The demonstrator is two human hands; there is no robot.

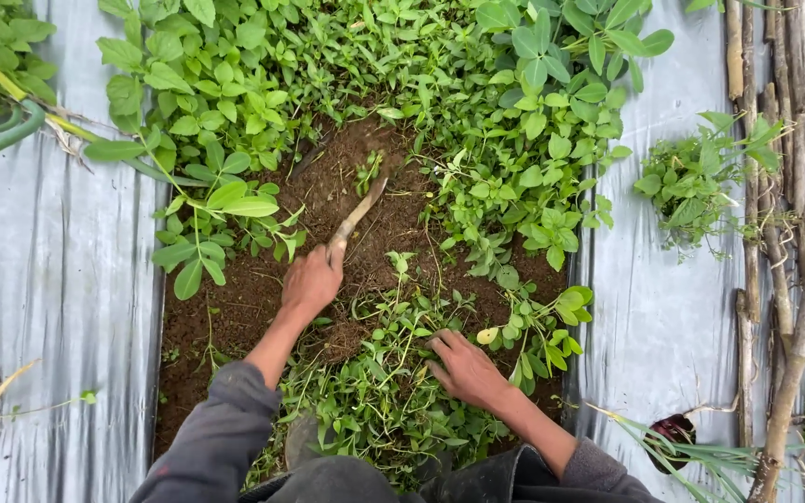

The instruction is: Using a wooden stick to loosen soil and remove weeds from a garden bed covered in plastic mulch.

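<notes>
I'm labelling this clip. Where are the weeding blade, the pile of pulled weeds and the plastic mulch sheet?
weeding blade (361,210), head view, middle of the blade.
pile of pulled weeds (375,401), head view, centre of the heap.
plastic mulch sheet (48,279), head view, bare left strip.

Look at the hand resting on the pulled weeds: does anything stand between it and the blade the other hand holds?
Only loose weeds and bare soil separate the right hand from the blade in the left hand.

Grey plastic sheeting (58,307) covered the ground along both sides of the soil bed (225,317). Dry brown stalks (794,279) ran down the right edge. A thick green stem (2,130) lay at the upper left corner.
</notes>
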